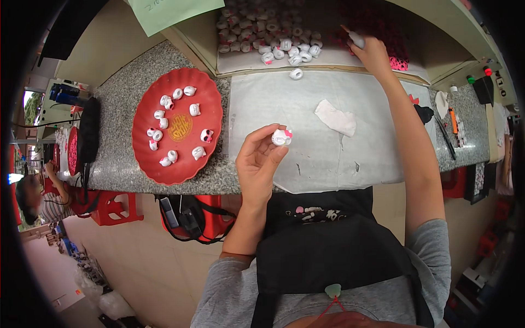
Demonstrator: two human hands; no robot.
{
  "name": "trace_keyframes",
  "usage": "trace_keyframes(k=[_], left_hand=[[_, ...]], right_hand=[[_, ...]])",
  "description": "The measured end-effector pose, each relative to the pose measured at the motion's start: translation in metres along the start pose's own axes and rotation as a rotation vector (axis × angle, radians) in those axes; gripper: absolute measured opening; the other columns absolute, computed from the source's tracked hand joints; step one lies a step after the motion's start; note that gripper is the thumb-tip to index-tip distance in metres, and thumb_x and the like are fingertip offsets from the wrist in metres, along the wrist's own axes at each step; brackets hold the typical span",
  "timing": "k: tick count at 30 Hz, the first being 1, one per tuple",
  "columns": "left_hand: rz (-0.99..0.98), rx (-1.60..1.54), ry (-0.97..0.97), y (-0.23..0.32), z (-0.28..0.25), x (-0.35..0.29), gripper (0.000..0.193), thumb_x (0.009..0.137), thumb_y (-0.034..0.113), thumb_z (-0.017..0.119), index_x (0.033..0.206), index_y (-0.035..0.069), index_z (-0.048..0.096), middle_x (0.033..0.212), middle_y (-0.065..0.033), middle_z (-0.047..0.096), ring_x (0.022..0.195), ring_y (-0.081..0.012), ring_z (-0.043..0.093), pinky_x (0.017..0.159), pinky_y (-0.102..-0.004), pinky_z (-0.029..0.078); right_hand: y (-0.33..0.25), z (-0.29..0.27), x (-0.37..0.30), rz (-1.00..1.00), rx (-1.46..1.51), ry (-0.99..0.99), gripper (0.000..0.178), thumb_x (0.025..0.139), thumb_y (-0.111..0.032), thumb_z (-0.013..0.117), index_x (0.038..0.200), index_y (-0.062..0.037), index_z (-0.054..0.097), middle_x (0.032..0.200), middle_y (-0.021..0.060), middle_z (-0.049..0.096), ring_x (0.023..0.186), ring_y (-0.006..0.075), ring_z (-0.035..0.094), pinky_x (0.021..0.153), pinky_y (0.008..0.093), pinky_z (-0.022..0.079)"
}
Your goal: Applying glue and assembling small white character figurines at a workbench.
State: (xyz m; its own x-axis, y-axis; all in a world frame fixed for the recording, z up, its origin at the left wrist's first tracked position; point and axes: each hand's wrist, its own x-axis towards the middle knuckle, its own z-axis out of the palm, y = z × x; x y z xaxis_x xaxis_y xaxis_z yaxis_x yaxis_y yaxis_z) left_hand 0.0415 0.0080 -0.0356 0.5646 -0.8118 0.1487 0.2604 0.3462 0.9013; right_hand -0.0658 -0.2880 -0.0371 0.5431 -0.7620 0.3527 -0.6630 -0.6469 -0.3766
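Above the near part of the work sheet, my left hand (257, 164) pinches a small white cat-head piece with a pink bow (281, 137) between thumb and fingertips. My right hand (374, 56) reaches far into the shelf and grips a white pen-like tool with a thin tip (356, 39). Beneath and beside that hand lie many small bright pink pieces (398, 64), partly in shadow. To the left in the same shelf is a pile of similar white pieces (262, 27). One single white piece (296, 74) sits at the shelf's front edge.
A red scalloped plate (143, 147) with several white pieces stands on the granite counter (117, 117). A crumpled white tissue (335, 117) lies on the pale sheet (251, 98). Tweezers (445, 138) and an orange-handled tool (453, 120) lie at right. Another person (52, 194) sits far left.
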Motion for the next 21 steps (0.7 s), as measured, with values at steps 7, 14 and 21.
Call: trace_keyframes(k=[7,14,21], left_hand=[[-0.048,-0.078,-0.027,-0.007,0.007,-0.001,0.034,0.069,-0.007,0.053,0.101,-0.002,0.044,0.097,-0.0112,0.05,0.088,-0.014,0.049,0.075,-0.0235,0.039],[-0.133,-0.112,-0.064,-0.015,0.022,-0.002,0.036,0.07,-0.006,0.052,0.104,-0.002,0.042,0.099,-0.0126,0.049,0.09,-0.0158,0.049,0.077,-0.0263,0.039],[-0.024,0.122,-0.119,-0.018,0.025,-0.007,0.035,0.069,-0.008,0.052,0.103,-0.003,0.043,0.099,-0.0149,0.049,0.089,-0.0162,0.049,0.074,-0.0251,0.04]], right_hand=[[-0.043,-0.037,-0.063,0.196,0.969,-0.111,0.011,0.065,-0.007,0.059,0.073,-0.0012,0.053,0.07,0.0033,0.052,0.065,0.0098,0.049,0.06,0.0222,0.039],[-0.086,-0.044,-0.152,0.37,1.26,-0.306,0.009,0.066,-0.001,0.057,0.069,-0.0013,0.048,0.071,0.0091,0.054,0.06,0.0129,0.051,0.052,0.0228,0.041],[-0.101,-0.052,-0.172,0.45,1.48,-0.251,0.009,0.068,0.002,0.055,0.072,0.0015,0.047,0.066,0.0123,0.055,0.057,0.0151,0.053,0.049,0.0236,0.044]])
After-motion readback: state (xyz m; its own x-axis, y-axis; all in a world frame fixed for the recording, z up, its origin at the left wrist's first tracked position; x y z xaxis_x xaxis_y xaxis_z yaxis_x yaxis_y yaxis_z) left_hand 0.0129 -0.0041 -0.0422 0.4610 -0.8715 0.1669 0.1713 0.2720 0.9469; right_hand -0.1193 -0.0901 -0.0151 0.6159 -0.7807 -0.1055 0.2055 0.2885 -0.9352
